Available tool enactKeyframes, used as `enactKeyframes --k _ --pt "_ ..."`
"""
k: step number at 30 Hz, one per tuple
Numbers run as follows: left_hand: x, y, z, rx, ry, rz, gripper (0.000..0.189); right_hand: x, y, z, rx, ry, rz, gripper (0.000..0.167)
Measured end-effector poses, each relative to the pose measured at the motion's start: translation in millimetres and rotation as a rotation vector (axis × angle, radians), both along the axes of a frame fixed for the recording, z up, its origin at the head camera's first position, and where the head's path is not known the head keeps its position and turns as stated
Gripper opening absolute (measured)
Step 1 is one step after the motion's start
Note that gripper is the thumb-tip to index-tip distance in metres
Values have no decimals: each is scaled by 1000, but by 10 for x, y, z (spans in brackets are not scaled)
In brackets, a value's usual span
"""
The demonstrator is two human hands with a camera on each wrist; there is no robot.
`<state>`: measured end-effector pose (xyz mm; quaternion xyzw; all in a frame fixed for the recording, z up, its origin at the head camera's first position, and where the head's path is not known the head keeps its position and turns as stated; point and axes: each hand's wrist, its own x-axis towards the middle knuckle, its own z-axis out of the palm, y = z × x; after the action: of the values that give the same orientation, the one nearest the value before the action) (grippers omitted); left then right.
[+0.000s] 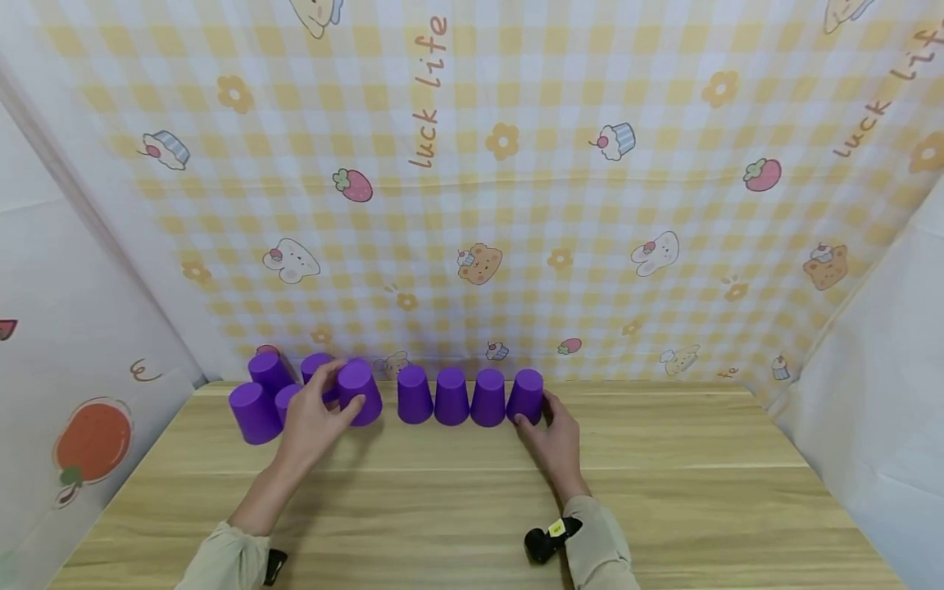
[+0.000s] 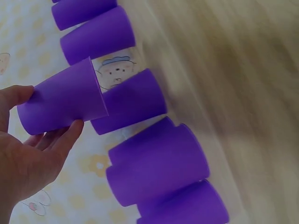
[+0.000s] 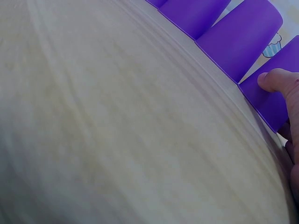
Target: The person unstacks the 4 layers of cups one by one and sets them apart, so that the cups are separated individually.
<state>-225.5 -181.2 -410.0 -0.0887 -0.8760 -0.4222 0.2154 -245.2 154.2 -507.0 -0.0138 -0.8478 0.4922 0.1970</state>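
Note:
My left hand [image 1: 313, 422] holds an upside-down purple cup [image 1: 360, 397] between thumb and fingers. In the left wrist view this held cup [image 2: 67, 102] is raised above the other cups, its open rim facing the table. At the right end of a row of upside-down purple cups, my right hand [image 1: 556, 442] grips the last cup [image 1: 526, 395], which stands on the table. The right wrist view shows the thumb [image 3: 275, 80] pressed against that cup's side. Left of it stand three more cups, the nearest being a purple cup [image 1: 488, 399].
Several more upside-down cups cluster at the table's left, among them a front cup [image 1: 255, 414] and a rear cup [image 1: 270, 371]; my left hand partly hides others. A yellow checked cloth [image 1: 553, 205] hangs right behind the wooden table [image 1: 413, 508].

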Motion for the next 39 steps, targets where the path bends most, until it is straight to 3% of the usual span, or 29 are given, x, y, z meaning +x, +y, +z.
enactKeyframes --k 14,39 --pt "13 -177 -176 -68 -31 31 51 -2 0 -1 -13 -1 -4 61" --pt "-20 -352 -276 -150 -39 66 52 4 -2 4 4 27 -6 60"
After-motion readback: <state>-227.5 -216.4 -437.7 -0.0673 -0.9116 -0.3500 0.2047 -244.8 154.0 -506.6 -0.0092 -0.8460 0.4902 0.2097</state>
